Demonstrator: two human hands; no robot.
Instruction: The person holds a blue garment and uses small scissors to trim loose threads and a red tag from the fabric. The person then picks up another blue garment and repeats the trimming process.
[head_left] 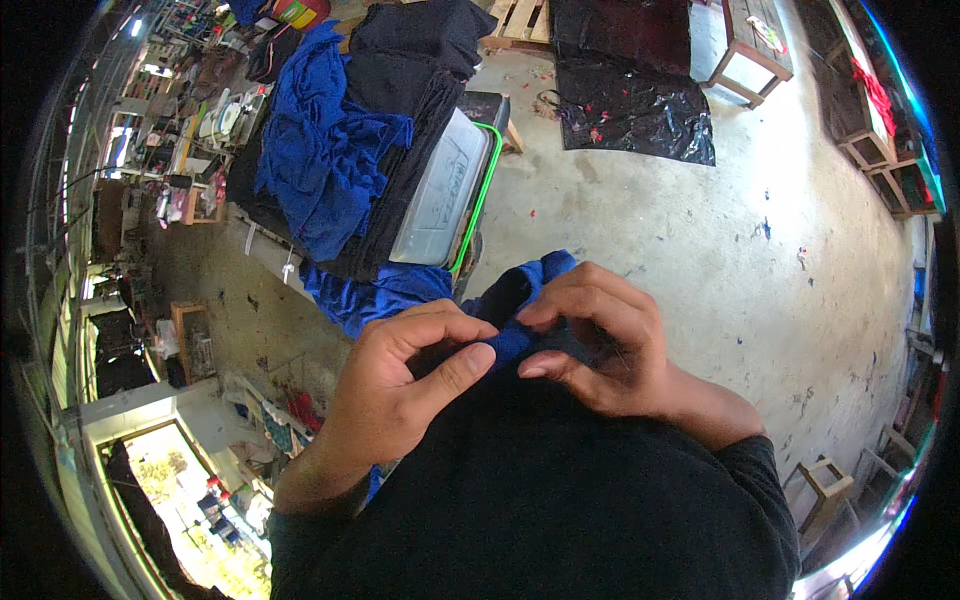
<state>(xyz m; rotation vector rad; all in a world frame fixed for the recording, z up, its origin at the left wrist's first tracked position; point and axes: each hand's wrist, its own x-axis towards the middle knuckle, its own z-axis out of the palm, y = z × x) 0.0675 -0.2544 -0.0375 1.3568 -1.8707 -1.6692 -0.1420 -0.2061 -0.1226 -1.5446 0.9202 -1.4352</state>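
Observation:
In front of my body I hold a piece of blue cloth (513, 343) with a dark inner side. My left hand (400, 380) pinches its near left edge between thumb and forefinger. From the other side, my right hand (610, 340) curls around the cloth, its forefinger on the fabric and its thumb a little lower. Part of the cloth is hidden behind the right fingers. Beyond my left hand, more blue cloth (385, 292) hangs at the near edge of a loaded table and reaches toward the held piece.
A crumpled blue cloth heap (320, 150) lies on stacked black cloth (425, 115). Beside it stands a translucent plastic bin (440, 185) with a green rim (482, 190). A black plastic sheet (635, 110) covers some floor near a wooden stool (745, 50). Sewing machines (235, 115) stand far left.

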